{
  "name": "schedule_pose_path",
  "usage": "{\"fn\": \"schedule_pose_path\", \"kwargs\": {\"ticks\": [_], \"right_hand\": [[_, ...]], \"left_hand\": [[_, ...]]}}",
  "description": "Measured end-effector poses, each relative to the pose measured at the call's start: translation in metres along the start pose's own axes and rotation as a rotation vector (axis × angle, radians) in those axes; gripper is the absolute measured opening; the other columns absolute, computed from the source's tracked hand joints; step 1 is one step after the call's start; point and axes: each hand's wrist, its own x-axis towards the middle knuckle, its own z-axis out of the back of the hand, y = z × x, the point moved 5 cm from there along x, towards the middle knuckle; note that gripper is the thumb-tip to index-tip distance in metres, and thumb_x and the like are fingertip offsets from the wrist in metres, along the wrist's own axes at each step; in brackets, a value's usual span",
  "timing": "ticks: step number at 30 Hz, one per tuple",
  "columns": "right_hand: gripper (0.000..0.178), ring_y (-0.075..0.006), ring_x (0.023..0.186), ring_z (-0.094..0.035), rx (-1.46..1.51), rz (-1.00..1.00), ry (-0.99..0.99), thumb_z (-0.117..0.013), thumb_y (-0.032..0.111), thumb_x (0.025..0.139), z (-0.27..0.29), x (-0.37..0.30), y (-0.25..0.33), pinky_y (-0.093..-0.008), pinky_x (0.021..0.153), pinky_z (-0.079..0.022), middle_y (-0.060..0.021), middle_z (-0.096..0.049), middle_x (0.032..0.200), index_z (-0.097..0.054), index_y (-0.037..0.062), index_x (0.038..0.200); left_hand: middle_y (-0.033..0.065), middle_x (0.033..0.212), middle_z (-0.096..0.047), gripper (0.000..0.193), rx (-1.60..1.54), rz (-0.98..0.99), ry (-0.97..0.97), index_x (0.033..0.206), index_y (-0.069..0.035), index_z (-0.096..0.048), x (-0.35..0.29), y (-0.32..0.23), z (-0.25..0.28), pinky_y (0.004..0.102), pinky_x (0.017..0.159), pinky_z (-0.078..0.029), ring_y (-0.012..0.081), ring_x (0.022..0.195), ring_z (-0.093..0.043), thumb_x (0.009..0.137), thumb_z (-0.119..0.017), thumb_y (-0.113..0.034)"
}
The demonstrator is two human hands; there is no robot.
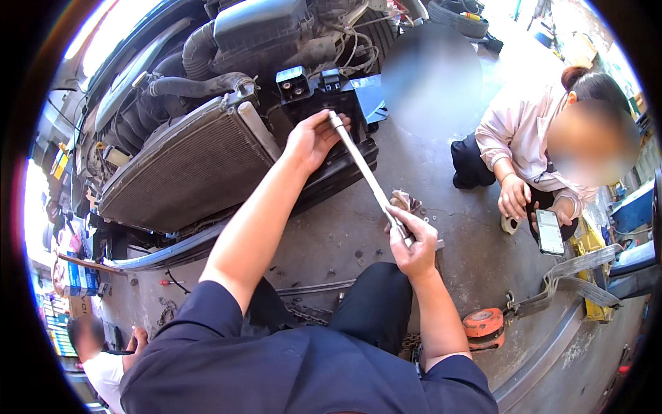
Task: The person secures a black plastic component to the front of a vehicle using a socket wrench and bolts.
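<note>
A long silver socket extension bar (363,165) slants across the front of the opened car, from upper left to lower right. My left hand (316,140) has its fingers closed about the upper end, where a socket-like tip (334,117) shows. Around the lower end wraps my right hand (414,240), and a short metal piece pokes out beside its palm. The upper end lies in front of a black bracket (324,103) with a black block on it. To the left of my left arm is the car's radiator (193,165).
Engine parts and a thick hose (196,85) fill the upper left. A person (527,131) crouches at right with a phone (549,231); another person (103,359) is at lower left. An orange ratchet-strap reel (484,328) and grey strap (579,272) lie right of my knees.
</note>
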Motion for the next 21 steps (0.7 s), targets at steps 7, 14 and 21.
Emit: {"fn": "schedule_pose_path", "kwargs": {"ticks": [7,14,21], "right_hand": [[0.031,-0.0094,0.052,-0.057,0.450,-0.409,0.333,-0.060,0.004,0.079,0.028,-0.022,-0.013,-0.0194,0.049,-0.044,-0.0126,-0.070,0.076,-0.071,-0.0072,0.106],[0.029,-0.0082,0.055,-0.057,0.147,-0.653,0.925,-0.061,0.010,0.077,-0.013,-0.006,-0.015,-0.0221,0.051,-0.044,-0.0093,-0.070,0.073,-0.074,-0.0057,0.098],[0.028,-0.0233,0.077,-0.070,-0.353,-0.591,1.464,-0.064,0.017,0.079,-0.143,-0.036,-0.062,-0.0328,0.075,-0.054,-0.0152,-0.073,0.084,-0.076,0.0079,0.103]], "left_hand": [[0.0241,0.115,-0.066,0.021,-0.055,-0.387,0.033,0.110,0.004,-0.061,-0.123,-0.040,0.063,0.0479,0.105,-0.049,0.0371,0.115,-0.062,0.100,-0.054,-0.013],[0.0191,0.110,-0.070,0.029,0.221,-0.500,-0.003,0.124,-0.004,-0.058,-0.217,-0.059,0.133,0.0455,0.097,-0.054,0.0323,0.106,-0.068,0.096,-0.062,-0.008],[0.0182,0.107,-0.069,0.030,0.183,-0.492,-0.125,0.122,-0.004,-0.058,-0.264,-0.069,0.202,0.0471,0.097,-0.053,0.0314,0.104,-0.068,0.093,-0.066,-0.007]]}}
